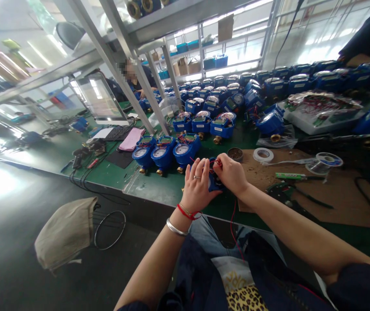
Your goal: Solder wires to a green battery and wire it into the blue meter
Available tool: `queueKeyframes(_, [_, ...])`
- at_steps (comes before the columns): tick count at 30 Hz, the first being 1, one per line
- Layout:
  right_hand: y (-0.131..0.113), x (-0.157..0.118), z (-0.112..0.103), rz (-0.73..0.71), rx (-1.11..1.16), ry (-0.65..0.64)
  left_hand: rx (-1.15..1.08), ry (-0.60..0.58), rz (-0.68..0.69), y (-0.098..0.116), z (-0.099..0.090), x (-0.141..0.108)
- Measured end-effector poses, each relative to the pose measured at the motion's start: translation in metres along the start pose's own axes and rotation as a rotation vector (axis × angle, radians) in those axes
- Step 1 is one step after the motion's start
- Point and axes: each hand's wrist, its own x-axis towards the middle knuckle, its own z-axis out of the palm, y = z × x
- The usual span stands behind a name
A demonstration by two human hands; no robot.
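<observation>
A blue water meter [215,183] sits at the near edge of the bench, largely covered by my hands. My left hand [198,183] steadies it from the left, fingers over its far side and thumb along the front. Thin red wires [216,163] rise from the meter, and the fingertips of my right hand [232,173] pinch them. Another red wire [233,231] hangs below the bench edge toward my lap. Just left of my hands stand blue meters with round dials, the nearest meter [185,151] close to my left fingertips.
Right of my hands, a brown board [340,194] carries a tape roll [263,155], a wire spool [325,163] and a green tube [290,176]. A small round tin [235,154] stands behind my right hand. Rows of meters fill the back; a person [142,80] sits beyond the shelf posts.
</observation>
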Motion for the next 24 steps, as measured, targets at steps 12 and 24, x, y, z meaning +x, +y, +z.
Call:
queueKeyframes(12, [0.002,0.006,0.004,0.047,0.428,0.217,-0.047,-0.069,-0.064,-0.010,0.005,0.001])
queueKeyframes(24, [-0.021,0.003,-0.011,-0.097,0.346,-0.023,0.024,-0.090,-0.166,-0.010,0.006,0.015])
